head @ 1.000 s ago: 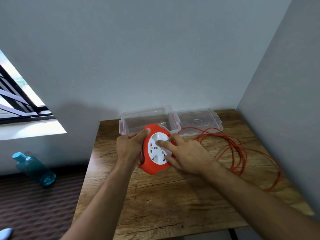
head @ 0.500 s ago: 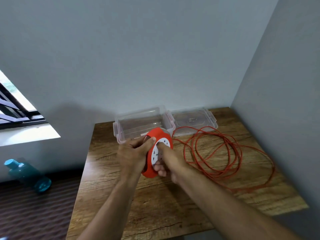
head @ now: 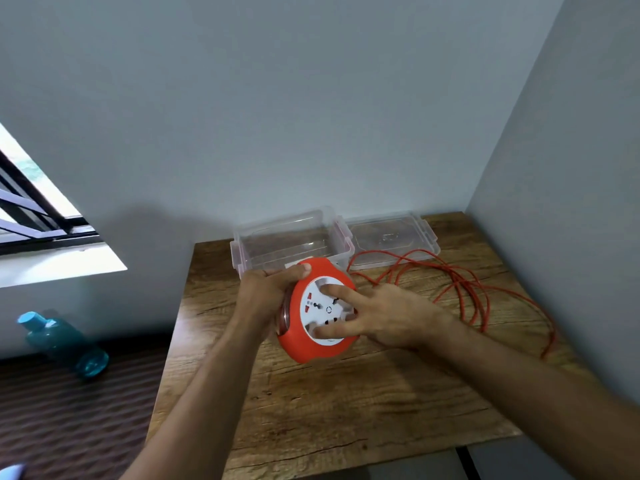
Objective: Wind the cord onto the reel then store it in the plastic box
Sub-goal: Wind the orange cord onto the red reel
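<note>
The left hand [head: 265,299] grips the orange reel [head: 317,348] at its 9 o'clock side. The right hand [head: 388,317] presses spread fingers [head: 334,291] on its white face.

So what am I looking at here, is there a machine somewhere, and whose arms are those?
No machine: a person wears a camera on the head, looking down at their own two arms. The left hand grips the rim of an orange cord reel. The right hand lays spread fingers on the reel's white socket face. Loose orange cord lies in loops on the wooden table. Behind the reel stands a clear plastic box, open, with its lid flat beside it. A blue bottle lies on the floor.
</note>
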Motion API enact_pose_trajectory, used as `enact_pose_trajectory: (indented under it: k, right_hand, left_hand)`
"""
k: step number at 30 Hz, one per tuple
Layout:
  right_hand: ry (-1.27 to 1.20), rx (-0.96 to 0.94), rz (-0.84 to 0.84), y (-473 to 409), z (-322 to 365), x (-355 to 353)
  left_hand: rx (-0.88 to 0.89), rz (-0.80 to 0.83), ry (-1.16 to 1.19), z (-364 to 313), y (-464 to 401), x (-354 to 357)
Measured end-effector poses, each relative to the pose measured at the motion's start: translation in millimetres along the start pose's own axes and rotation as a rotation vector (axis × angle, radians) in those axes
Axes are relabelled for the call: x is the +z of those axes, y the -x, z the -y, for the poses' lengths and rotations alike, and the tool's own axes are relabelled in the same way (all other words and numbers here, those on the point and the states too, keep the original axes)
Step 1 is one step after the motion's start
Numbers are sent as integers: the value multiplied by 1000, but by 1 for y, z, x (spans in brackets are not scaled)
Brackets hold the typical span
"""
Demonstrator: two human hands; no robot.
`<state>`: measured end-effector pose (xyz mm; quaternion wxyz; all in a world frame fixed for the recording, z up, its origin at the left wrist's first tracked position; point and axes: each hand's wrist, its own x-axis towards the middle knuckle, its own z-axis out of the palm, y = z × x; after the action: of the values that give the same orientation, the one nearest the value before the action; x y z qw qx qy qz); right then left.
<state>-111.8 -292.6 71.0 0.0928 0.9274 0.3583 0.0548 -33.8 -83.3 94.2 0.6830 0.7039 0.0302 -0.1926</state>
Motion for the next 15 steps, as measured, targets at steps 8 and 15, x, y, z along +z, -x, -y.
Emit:
enact_pose_trajectory:
  k: [8, 15]
  right_hand:
    - [27, 183, 0, -25, 9, -9]
    - [-1426, 1369, -452, -66, 58, -18]
  left_hand:
    - [91, 30, -69, -12, -3, 1]
    - [340, -136, -41, 5, 3, 14]
